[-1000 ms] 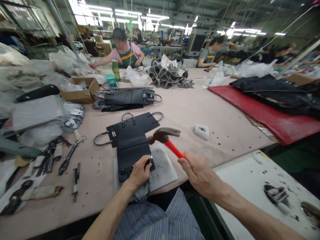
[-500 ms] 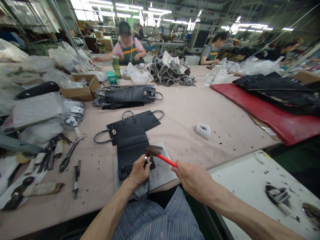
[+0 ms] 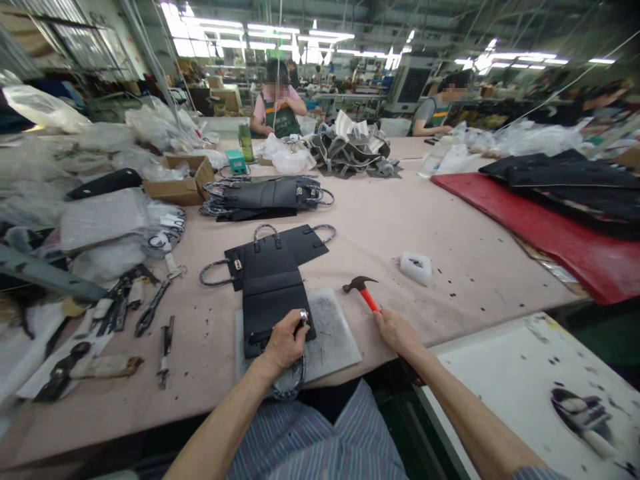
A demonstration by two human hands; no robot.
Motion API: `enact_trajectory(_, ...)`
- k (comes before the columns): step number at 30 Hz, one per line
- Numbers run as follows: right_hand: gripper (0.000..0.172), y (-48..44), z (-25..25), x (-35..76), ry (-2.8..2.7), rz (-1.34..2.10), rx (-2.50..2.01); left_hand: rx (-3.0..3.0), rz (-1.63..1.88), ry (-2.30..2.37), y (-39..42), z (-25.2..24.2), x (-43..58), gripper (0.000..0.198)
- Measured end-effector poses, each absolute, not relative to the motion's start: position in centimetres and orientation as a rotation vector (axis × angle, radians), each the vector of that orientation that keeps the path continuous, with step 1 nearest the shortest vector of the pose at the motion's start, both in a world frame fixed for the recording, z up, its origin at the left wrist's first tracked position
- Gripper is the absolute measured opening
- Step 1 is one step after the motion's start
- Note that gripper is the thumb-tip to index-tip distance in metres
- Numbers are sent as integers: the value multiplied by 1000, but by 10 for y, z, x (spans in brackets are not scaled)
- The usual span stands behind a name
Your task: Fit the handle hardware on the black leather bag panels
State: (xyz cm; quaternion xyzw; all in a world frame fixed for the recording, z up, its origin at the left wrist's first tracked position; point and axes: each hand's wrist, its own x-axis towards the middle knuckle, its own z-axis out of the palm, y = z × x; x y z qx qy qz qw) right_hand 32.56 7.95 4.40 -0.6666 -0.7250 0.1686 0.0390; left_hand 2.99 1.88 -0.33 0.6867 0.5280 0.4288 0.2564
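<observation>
My left hand [image 3: 284, 341] is closed around a short metal punch [image 3: 303, 315], its shiny top end showing above my fingers. It rests at the near right corner of a black bag panel [image 3: 273, 283]. Under that corner lies a pale, scuffed board [image 3: 334, 330], and a wrapped bag handle [image 3: 289, 388] loops toward me over the table edge. Wrapped around the red grip of a hammer [image 3: 369, 299], my right hand [image 3: 396, 331] is over the table to the right of the board. The hammer head is well apart from the punch, whose lower end is hidden.
Behind the panel lies a stack of black bag pieces [image 3: 270, 193]. Hand tools [image 3: 164, 350] are scattered at left. A white wrapped block [image 3: 416, 268] sits at right, before a red sheet [image 3: 505, 223]. Two co-workers [image 3: 280, 110] sit across the table.
The hammer has swung away from the punch, to the right, with my right hand. My left hand keeps its place on the panel. The whole view has shifted slightly.
</observation>
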Motion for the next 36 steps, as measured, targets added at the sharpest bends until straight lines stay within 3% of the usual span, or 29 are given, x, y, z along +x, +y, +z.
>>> enact_trajectory(2,28,78,42,311,-2232,399,-1985,1862,1162,1439,19,-1,31,18)
enact_trajectory(5,42,65,42,268,-2327,307,-1612,1852,1148,1451,20,2,31,19)
enact_trajectory(8,50,49,34,222,-2418,463,-1270,1820,1145,1453,18,4,31,20)
enact_trajectory(14,60,33,8,195,-2468,548,-1233,1379,1261,1520,27,11,35,15)
enact_trajectory(19,56,35,11,200,-2462,570,-1246,977,1510,1524,50,40,4,34)
enact_trajectory(23,51,35,11,200,-2409,598,-1228,1341,1156,1989,35,60,-65,30)
enact_trajectory(26,38,34,7,202,-2372,614,-1193,1500,597,2448,6,59,-115,29)
enact_trajectory(30,28,39,10,199,-2365,527,-1198,1557,-52,2595,-30,42,-143,32)
enact_trajectory(33,23,51,25,192,-2569,420,-1143,1845,108,2604,-44,35,-126,31)
enact_trajectory(36,24,66,41,183,-2930,323,-933,2126,345,2254,-43,35,-92,23)
